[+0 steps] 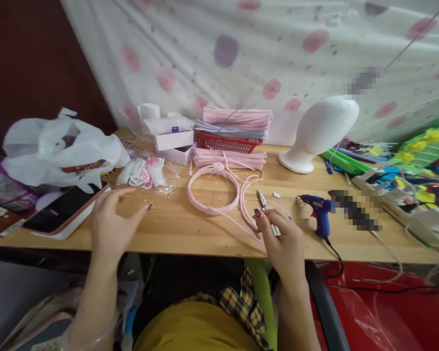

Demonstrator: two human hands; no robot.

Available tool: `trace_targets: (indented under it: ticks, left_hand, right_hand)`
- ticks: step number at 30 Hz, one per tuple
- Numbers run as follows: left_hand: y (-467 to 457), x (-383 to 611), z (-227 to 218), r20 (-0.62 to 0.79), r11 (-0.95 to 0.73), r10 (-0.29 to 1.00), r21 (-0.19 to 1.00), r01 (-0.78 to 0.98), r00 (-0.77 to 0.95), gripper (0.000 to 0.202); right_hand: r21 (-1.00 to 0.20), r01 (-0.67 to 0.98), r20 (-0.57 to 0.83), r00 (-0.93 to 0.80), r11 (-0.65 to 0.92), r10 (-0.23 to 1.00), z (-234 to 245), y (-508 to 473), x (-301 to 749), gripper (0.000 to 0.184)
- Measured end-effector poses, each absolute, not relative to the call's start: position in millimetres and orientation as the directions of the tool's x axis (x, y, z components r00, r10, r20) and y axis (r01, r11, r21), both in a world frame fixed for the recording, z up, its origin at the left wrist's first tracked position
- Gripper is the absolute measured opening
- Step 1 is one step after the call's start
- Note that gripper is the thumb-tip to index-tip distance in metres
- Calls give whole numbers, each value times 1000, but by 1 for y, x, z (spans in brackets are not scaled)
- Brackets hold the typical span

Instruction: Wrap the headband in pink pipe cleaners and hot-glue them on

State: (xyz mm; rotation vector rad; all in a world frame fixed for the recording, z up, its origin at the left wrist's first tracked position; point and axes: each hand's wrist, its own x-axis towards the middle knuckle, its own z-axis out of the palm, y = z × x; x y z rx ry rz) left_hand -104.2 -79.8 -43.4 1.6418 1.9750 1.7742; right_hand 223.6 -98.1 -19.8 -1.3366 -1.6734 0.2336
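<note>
My left hand [111, 222] hovers over the wooden table [190, 229] with its fingers spread and nothing in it, near a clear bag of pink and white beads [146, 173]. My right hand [281, 241] is closed round small silver scissors [265, 202], whose blades point up and left. It also rests on a thin pink strand at the table's front edge. Just left of that hand lie a pink wrapped ring [212, 190] with wire across it and curved pink hoops [248, 197].
A blue glue gun [320, 214] lies right of my right hand, its cord running off the edge. Behind are a white foam head [320, 131], a red basket [229, 143] with pink stems, white boxes [171, 139], a phone [64, 209], a white plastic bag [58, 148] and coloured clutter at right.
</note>
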Motion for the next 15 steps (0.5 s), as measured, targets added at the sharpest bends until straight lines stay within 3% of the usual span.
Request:
trace_targets:
  ticks: [6,9,15]
  left_hand:
    - [-85,-63,-43,485,-246,813,788,565,-323,13]
    - [-89,-52,-39,506,-298,823,770,564,-256,7]
    - [-88,-34,-34,396,-272,901,836,477,-179,16]
  right_hand:
    - [-658,700,447,64,279,892,-40,-100,240,17]
    - [-712,665,365,76,226,928,-52,-99,247,16]
    - [-689,680,408,76,252,910,-59,-94,252,18]
